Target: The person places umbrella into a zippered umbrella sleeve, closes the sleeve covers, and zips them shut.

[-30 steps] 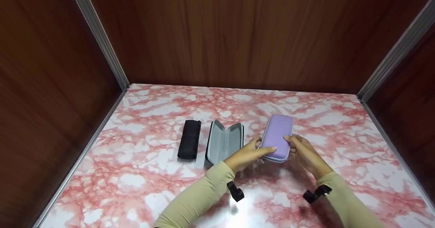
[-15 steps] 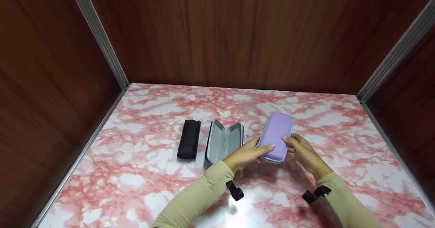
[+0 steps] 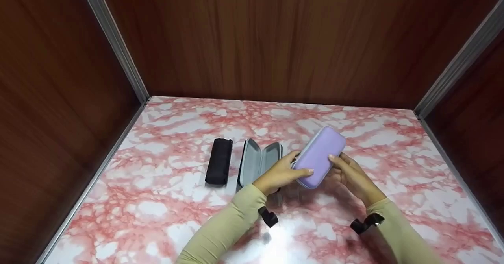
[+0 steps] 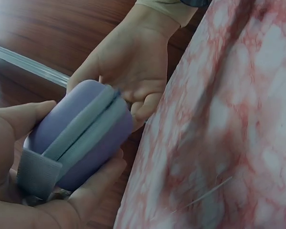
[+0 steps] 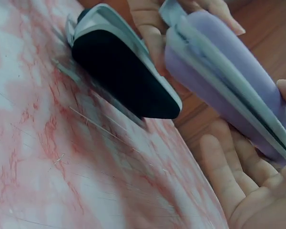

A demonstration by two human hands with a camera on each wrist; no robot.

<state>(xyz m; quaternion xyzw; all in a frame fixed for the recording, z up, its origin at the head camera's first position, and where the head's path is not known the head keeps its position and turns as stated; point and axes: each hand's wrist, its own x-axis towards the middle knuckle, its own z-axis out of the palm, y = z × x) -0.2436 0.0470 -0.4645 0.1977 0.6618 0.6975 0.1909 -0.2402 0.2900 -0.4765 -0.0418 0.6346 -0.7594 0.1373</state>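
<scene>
Well to the left of the left hand [image 3: 282, 174] lies one black pouch [image 3: 219, 161], on the one red-and-white marbled table [image 3: 157, 232]. Next comes one open case [image 3: 250, 165], black outside and grey inside, its two halves parted; it sits just beside the left hand, which hides part of its near end. On the near side of that hand are one tan sleeve [image 3: 226, 224] and one black strap [image 3: 268, 216]. The left hand itself pinches one purple case [image 3: 323, 154], thumb on top, fingers below. This case is between the hands, held above the table, its far end angled rightward; two pale zip bands run along its side. The right hand [image 3: 354, 177] pinches the right edge, again thumb on top with fingers below. Nearer than that hand come a second sleeve [image 3: 397, 232] and a second strap [image 3: 367, 224].
</scene>
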